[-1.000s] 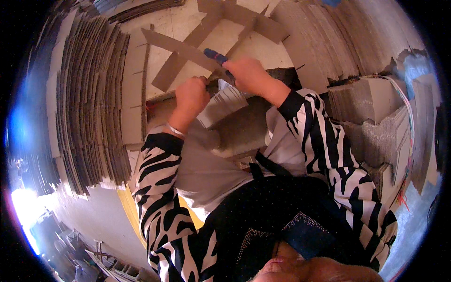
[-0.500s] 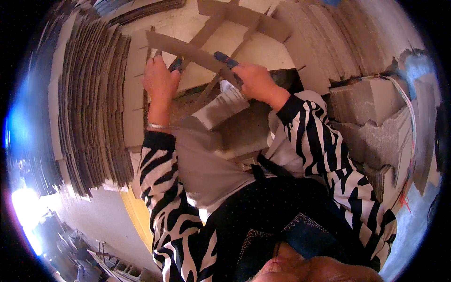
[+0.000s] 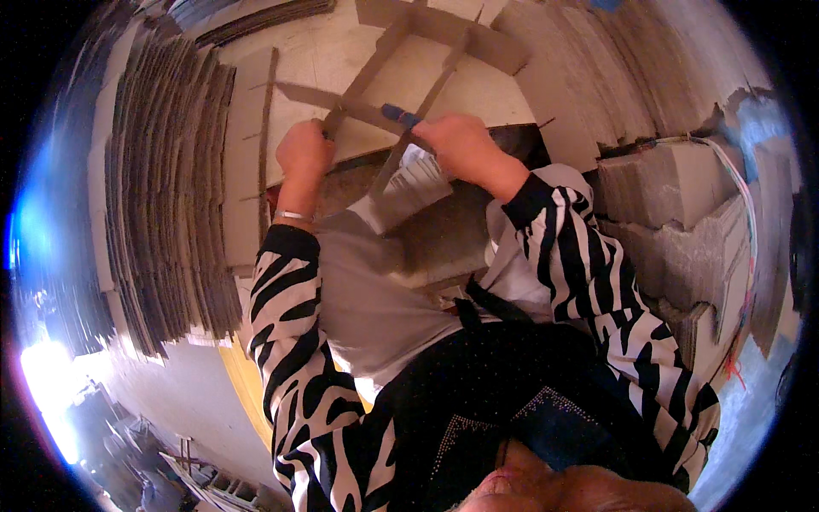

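Note:
Two long cardboard strips cross a far strip and a near strip, making a slotted cardboard divider [image 3: 370,73] on the pale tabletop in front of me. My left hand [image 3: 305,154] is closed at the near end of the left lengthwise strip, just below the crossing; its fingertips are mostly hidden. With a dark blue cover on a finger, my right hand [image 3: 461,149] grips the right part of the near cross strip [image 3: 357,108]. That strip's left end sticks out past my left hand. The right lengthwise strip [image 3: 394,162] reaches down past it toward my lap.
A tall stack of cardboard sheets [image 3: 171,188] stands at left, with a slotted sheet [image 3: 247,145] beside it. More cardboard stacks [image 3: 589,68] rise at right, over bundled pieces [image 3: 657,183]. White printed paper [image 3: 409,192] lies below the table edge.
The near cross strip has dropped onto the lengthwise strips, its left end lower than before. My left hand has shifted slightly right, its fingers now curled in at the left crossing.

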`<state>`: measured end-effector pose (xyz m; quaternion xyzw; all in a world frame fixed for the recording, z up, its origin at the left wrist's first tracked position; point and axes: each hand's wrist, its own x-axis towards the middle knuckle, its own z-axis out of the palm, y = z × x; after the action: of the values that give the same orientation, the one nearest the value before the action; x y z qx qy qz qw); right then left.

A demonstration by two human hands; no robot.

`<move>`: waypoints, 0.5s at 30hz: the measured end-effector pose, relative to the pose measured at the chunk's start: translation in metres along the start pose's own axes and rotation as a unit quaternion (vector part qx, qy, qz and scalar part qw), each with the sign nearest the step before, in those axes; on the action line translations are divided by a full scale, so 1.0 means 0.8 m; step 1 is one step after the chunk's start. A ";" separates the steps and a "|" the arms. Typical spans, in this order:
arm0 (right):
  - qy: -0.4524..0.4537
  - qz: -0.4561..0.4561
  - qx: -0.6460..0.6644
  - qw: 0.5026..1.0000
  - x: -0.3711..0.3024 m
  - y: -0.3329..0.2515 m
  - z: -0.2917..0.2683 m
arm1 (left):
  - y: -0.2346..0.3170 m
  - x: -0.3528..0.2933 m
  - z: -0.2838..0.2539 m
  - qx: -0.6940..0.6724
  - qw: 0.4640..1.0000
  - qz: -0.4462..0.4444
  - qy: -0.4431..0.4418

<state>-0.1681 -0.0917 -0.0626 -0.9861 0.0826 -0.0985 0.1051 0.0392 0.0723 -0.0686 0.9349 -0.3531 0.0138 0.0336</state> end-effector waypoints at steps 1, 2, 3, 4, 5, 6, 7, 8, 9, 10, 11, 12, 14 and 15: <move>0.000 -0.003 0.003 1.000 0.002 0.001 0.008 | 0.001 -0.001 -0.001 0.000 1.000 0.011 -0.001; 0.000 -0.004 0.005 1.000 0.005 0.002 0.016 | 0.006 -0.002 -0.004 0.000 1.000 0.008 -0.014; -0.001 -0.005 0.006 1.000 0.006 0.004 0.022 | 0.010 -0.002 -0.006 0.000 1.000 0.006 -0.027; 0.001 0.001 0.012 1.000 0.006 0.009 0.023 | 0.014 0.000 -0.010 0.000 0.999 0.003 -0.038; 0.003 0.008 0.016 1.000 0.006 0.014 0.024 | 0.016 0.001 -0.013 -0.026 0.999 -0.013 -0.030; 0.006 0.012 0.026 1.000 0.010 0.013 0.025 | 0.010 0.001 -0.014 -0.047 0.998 -0.032 -0.023; 0.008 -0.001 0.025 1.000 0.010 0.013 0.024 | 0.006 0.001 -0.014 -0.069 0.996 -0.049 -0.015; 0.008 -0.015 0.027 0.999 0.008 0.008 0.018 | 0.006 -0.005 -0.020 -0.081 0.995 -0.047 0.029; 0.009 -0.029 0.027 0.999 0.007 0.007 0.015 | 0.007 -0.011 -0.027 -0.094 0.992 -0.044 0.074; 0.003 -0.032 0.031 0.999 0.010 0.005 0.022 | 0.009 -0.013 -0.032 -0.107 0.986 -0.039 0.118; -0.005 -0.029 0.027 0.999 0.011 0.005 0.025 | 0.021 -0.009 -0.035 -0.105 0.979 0.006 0.173; -0.013 -0.023 0.021 0.999 0.014 0.005 0.024 | 0.034 -0.002 -0.035 -0.105 0.967 0.051 0.228; -0.050 -0.004 0.041 0.998 0.023 -0.002 0.019 | 0.057 0.010 -0.035 -0.076 0.973 0.072 0.206; -0.067 0.006 0.050 0.996 0.023 0.002 0.015 | 0.065 0.014 -0.032 -0.045 0.990 0.049 0.128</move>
<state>-0.1479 -0.0945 -0.0711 -0.9834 0.0762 -0.0355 0.1605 0.0134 0.0276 -0.0400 0.9047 -0.3913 0.1188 0.1194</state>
